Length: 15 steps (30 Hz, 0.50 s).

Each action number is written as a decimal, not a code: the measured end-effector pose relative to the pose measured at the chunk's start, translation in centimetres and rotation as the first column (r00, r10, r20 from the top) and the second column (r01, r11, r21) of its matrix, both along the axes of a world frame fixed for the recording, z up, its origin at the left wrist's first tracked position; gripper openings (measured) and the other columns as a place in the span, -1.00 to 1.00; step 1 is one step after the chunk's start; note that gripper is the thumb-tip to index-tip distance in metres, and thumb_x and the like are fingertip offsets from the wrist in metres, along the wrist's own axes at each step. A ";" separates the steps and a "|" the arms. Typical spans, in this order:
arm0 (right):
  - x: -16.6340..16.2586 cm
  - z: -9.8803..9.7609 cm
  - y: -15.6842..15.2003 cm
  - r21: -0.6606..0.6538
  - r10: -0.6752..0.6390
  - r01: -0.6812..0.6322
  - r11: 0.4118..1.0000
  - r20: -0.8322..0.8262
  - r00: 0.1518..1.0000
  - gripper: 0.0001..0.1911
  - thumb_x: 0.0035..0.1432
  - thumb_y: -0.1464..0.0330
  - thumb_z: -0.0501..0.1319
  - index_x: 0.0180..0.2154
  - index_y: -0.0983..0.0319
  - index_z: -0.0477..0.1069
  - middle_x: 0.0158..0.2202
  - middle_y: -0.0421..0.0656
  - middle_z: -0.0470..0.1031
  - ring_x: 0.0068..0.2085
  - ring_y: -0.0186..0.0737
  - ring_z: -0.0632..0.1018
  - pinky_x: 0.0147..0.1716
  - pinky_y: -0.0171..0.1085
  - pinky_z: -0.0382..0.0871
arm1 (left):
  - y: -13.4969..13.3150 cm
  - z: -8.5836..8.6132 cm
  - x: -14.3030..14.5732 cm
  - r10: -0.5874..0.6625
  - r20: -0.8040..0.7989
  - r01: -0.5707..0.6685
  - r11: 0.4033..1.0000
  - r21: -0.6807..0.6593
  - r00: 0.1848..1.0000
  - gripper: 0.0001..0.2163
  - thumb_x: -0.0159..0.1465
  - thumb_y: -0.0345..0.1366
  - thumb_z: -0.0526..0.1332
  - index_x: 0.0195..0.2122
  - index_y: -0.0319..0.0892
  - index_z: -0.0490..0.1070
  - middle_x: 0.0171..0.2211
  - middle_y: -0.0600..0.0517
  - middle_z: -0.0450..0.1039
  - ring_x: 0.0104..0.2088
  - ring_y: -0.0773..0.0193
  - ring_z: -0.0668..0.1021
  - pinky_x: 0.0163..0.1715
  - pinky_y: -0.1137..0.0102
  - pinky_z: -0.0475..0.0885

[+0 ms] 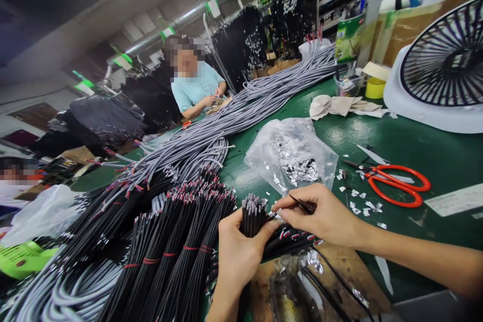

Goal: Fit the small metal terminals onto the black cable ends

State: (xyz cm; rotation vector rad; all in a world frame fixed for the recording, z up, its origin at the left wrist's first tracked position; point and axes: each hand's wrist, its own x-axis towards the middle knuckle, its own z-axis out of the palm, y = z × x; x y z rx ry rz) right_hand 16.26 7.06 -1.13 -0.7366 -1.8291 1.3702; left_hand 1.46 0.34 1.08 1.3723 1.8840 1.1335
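My left hand [241, 251] is closed around an upright bundle of black cables [253, 216], whose cut grey ends face up. Just to its right, my right hand [320, 214] pinches a pair of dark tweezers [302, 205], thumb and index fingertips close to the bundle's edge. Below and between the hands lie more black cables with red and white wire ends [292, 235]. Under my wrists is a worn wooden board [350, 271] bearing foil scraps [313, 260] and a dark cord. Beyond my hands rests a clear plastic bag [290, 148] with silvery foil bits.
Red-handled scissors [400, 183] lie at the right among foil scraps. Black cable bundles tied with red bands [169, 254] fill the left. Long grey cables [241, 105] cross the green table [347, 133]. A white fan [415, 105] stands right; a co-worker [198, 85] sits opposite.
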 end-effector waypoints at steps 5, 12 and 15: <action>0.0 0.0 0.0 0.028 -0.005 0.005 1.000 0.006 1.000 -0.78 -0.03 0.45 0.14 -0.38 0.34 0.56 -0.64 -0.24 0.31 -0.61 -0.46 0.21 -0.66 -0.43 0.06 | 0.0 -0.1 0.1 0.015 -0.019 -0.014 1.000 0.009 1.000 -0.83 -0.06 -0.28 0.34 -0.61 -0.29 0.44 -0.65 0.08 0.34 -0.59 0.34 0.34 -0.57 0.48 0.26; 0.1 -0.3 0.2 0.034 -0.012 0.010 0.999 0.055 0.998 -0.79 0.00 0.45 0.12 -0.41 0.33 0.54 -0.65 -0.26 0.29 -0.60 -0.45 0.21 -0.64 -0.42 0.07 | 0.0 -0.4 -0.3 -0.070 0.071 0.071 0.997 -0.006 0.995 -0.84 -0.01 -0.28 0.33 -0.56 -0.30 0.47 -0.61 0.07 0.37 -0.56 0.36 0.36 -0.55 0.50 0.27; 0.2 -0.3 0.2 0.068 -0.009 0.004 0.998 0.074 0.997 -0.80 0.00 0.47 0.12 -0.43 0.32 0.53 -0.66 -0.27 0.28 -0.60 -0.46 0.21 -0.63 -0.43 0.06 | 0.0 -0.5 -0.7 -0.158 0.182 0.167 0.985 -0.034 0.970 -0.84 0.02 -0.29 0.32 -0.56 -0.30 0.46 -0.60 0.07 0.38 -0.56 0.38 0.37 -0.55 0.52 0.28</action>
